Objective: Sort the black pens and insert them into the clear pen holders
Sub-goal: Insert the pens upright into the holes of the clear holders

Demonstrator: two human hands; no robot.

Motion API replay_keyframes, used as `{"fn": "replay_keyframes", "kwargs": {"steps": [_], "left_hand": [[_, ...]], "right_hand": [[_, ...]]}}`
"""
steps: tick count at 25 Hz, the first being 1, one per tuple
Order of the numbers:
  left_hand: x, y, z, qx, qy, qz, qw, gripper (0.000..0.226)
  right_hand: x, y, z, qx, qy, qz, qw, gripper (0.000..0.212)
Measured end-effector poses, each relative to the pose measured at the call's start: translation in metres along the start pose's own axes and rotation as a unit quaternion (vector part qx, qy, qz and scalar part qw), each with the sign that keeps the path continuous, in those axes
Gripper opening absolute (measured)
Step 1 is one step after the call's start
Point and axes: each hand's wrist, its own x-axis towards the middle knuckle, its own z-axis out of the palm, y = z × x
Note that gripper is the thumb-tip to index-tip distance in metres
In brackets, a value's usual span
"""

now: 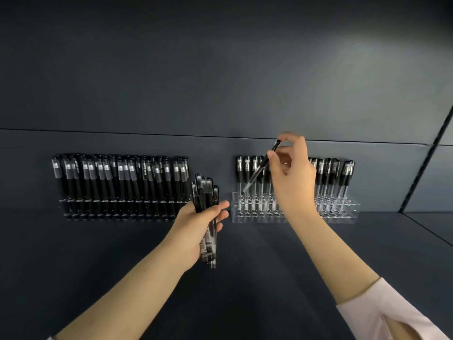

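The person's left hand [196, 231] gripped a bundle of black pens [205, 191]. Farther on, the right hand [291, 173] pinched one pen [257, 171], tilted, its tip just above the partly filled right holder [245, 217]. The left holder [117, 212] stood full.

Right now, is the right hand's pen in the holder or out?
Out: right hand holds the pen tilted, tip at the right holder's top.

- Dim overall; soft light brightens the dark blue-grey wall [343, 69] at upper right.
- Small glints on the clear acrylic pen holder [343, 213].
- Slightly soft; straight lines bow near edges.
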Motion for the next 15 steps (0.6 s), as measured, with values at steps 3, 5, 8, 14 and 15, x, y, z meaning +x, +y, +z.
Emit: {"fn": "replay_keyframes", "kwargs": {"steps": [3,5,8,14,15], "left_hand": [[0.003,-0.005,-0.008,0.008,0.003,-0.001,1.0,0.014],[0.003,-0.006,-0.007,-0.001,0.014,-0.001,1.0,0.014],[0.003,-0.005,-0.004,-0.04,0.013,0.009,0.999,0.014],[-0.002,-0.007,-0.003,-0.041,-0.007,0.005,0.999,0.017],[-0.002,-0.007,-0.003,-0.029,-0.007,0.012,0.999,0.017]], "right_hand": [[0.0,0.006,0.01,-0.035,-0.014,-0.006,0.999,0.024],[0.0,0.009,0.015,-0.047,-0.027,-0.004,0.999,0.025],[-0.001,0.014,0.022,-0.073,-0.053,-0.022,0.996,0.026],[0.007,0.012,0.022,-0.051,-0.025,-0.037,0.998,0.024],[0.008,0.014,0.023,-0.053,-0.028,-0.035,0.998,0.024]]}}
